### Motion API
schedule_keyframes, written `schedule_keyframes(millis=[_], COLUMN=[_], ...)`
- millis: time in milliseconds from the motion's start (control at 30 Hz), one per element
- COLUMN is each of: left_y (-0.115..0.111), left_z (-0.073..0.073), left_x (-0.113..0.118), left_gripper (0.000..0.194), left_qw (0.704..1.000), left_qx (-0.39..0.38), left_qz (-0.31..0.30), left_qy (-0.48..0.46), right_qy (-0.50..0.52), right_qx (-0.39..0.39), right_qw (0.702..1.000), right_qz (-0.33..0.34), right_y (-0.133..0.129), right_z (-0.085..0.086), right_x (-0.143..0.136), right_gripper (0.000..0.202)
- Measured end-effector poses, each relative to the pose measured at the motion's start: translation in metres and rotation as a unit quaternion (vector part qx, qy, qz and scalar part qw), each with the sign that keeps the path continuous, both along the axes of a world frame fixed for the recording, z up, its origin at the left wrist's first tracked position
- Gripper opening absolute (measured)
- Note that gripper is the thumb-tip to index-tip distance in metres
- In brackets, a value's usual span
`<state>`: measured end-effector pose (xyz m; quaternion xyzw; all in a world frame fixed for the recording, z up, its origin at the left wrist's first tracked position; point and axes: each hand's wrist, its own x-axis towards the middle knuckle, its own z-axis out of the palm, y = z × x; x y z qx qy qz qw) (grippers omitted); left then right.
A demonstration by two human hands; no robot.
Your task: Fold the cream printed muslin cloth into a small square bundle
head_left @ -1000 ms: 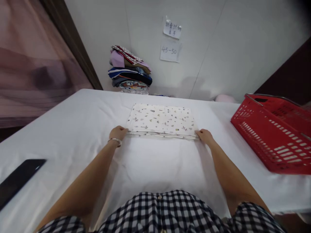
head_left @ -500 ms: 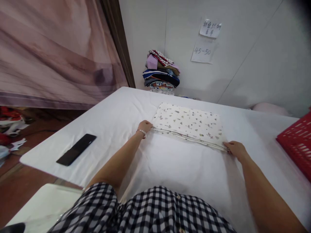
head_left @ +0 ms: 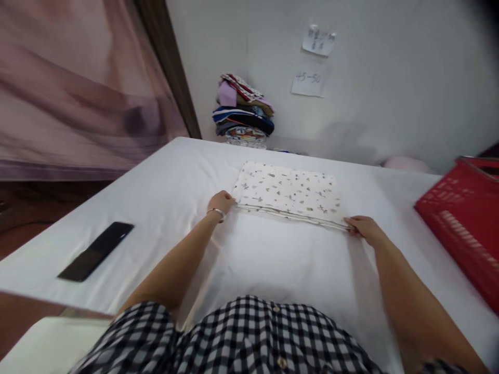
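Note:
A folded white cloth point(head_left: 288, 192) with a small plant-like print lies flat on the white-covered table point(head_left: 273, 259). Its near edge shows several stacked layers. My left hand point(head_left: 222, 202), with a bracelet at the wrist, pinches the near left corner. At the near right corner, my right hand point(head_left: 362, 228) grips the layers between thumb and fingers. The fingertips under the cloth are partly hidden on both sides.
A black phone point(head_left: 97, 252) lies on the table at the left. A red plastic basket point(head_left: 463, 218) stands at the right edge. Behind the table rises a stack of folded fabrics point(head_left: 244, 111) against the wall. A pale stool point(head_left: 54, 343) is at the lower left.
The view has turned to the right, so more of the red basket shows. Both hands keep their hold on the cloth's near corners; the cloth looks unchanged on the table.

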<state>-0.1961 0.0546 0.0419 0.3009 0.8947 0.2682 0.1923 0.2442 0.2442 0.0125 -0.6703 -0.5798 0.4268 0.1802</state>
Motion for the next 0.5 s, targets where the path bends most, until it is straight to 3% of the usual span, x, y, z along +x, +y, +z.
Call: schedule_keyframes(millis=[167,333,400,500], left_y=[0.005,0.011,0.012,0.012], left_z=[0.007,0.002,-0.003,-0.009], left_x=[0.002,-0.002,-0.005,-0.009], left_gripper=[0.025,0.034,0.035,0.032], left_qw=[0.998,0.997,0.998,0.998], left_qx=[-0.042,-0.042,-0.038,-0.016], left_qz=[-0.020,-0.026,-0.024,-0.018], left_qy=[0.039,0.056,0.051,0.058], right_qy=[-0.040,-0.067,-0.085,-0.104], right_qx=[0.026,0.051,0.108,0.235], right_qw=[0.999,0.996,0.990,0.960], right_qz=[-0.006,-0.017,0.007,0.109], right_y=[-0.007,-0.004,-0.004,-0.010], right_z=[0.008,0.005,0.005,0.007], right_x=[-0.008,-0.007,-0.006,-0.005], right_gripper=[0.014,0.022,0.027,0.031])
